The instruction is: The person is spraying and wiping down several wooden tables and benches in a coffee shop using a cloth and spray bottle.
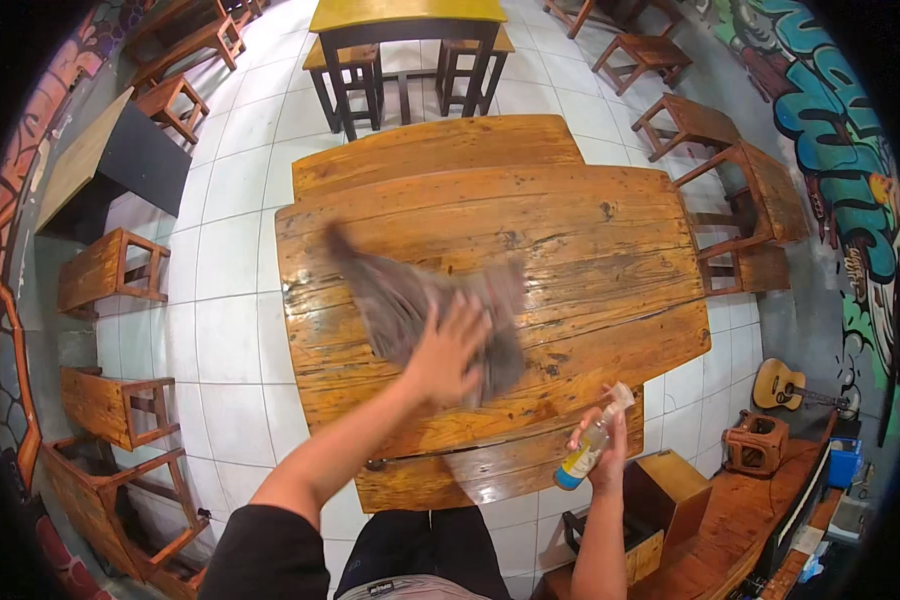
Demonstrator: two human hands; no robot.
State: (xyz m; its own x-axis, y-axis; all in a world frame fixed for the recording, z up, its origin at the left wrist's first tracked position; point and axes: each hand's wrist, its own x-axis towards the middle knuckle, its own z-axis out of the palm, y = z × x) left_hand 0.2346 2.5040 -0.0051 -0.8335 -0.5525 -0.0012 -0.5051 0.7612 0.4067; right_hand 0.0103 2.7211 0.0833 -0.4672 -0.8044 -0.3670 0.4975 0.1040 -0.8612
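A varnished wooden table (600,225) with a glossy, cracked plank top stands before me. My left hand (450,349) lies with spread fingers on a grey-brown cloth (397,300), pressing it to the tabletop; both are blurred, and the cloth's far left corner sticks out. My right hand (607,450) is wrapped around a clear spray bottle (583,459) with a white nozzle and a yellow and blue label. The bottle is held tilted over the near right side, above the bench edge and apart from the cloth.
Wooden benches lie along the table's far side (435,146) and near side (420,487). A yellow-topped table (409,15) with stools stands beyond. Wooden stools (94,274) line the left wall. An acoustic guitar (776,384) and a wooden box (667,495) are at the right.
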